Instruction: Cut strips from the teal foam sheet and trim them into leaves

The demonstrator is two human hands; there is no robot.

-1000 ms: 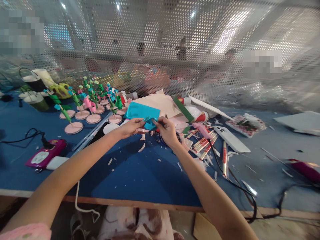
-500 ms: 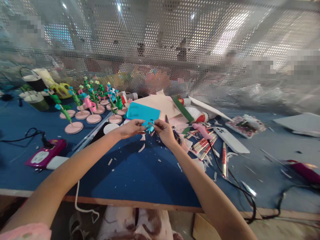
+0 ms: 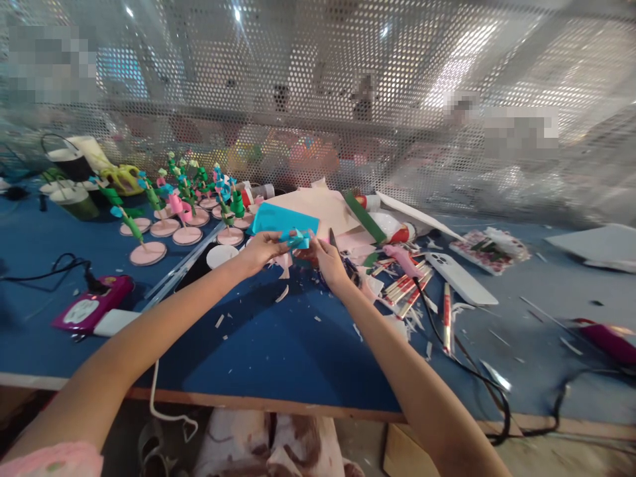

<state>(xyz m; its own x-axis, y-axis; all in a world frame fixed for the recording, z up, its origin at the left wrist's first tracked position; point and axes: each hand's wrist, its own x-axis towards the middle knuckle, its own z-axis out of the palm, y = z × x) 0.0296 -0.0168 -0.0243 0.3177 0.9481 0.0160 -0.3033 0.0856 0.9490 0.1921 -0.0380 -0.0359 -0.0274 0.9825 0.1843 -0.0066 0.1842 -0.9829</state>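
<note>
Two hands meet over the blue table [image 3: 278, 344], and both pinch one tiny curl of blue paper [image 3: 297, 239] between them. The left hand [image 3: 262, 250] holds it with fingertips closed on its left side. The right hand [image 3: 330, 263] closes on its right side, and it also seems to grip small scissors [image 3: 334, 242] whose dark tip pokes up just beside the thumb. The curl sits a little above the table, right in front of a flat blue sheet [image 3: 283, 218] that lies on a stack of pink paper.

Lots of things lie around. To the left stand little paper flowers [image 3: 181, 199] on round pink bases. Near the left edge is a pink glue gun [image 3: 89, 310] with a black cord. To the right are a white phone [image 3: 460, 277], red and white sticks [image 3: 407, 288] and many paper scraps.

I think a few things could go wrong. The curl is very small, so if the fingers squeeze too hard it may squash or tear. If they let go a bit, it may drop into the scraps and be hard to find. The scissor tip is close to the fingers, so a quick twist could poke skin. An elbow pulling back could snag a cord.
</note>
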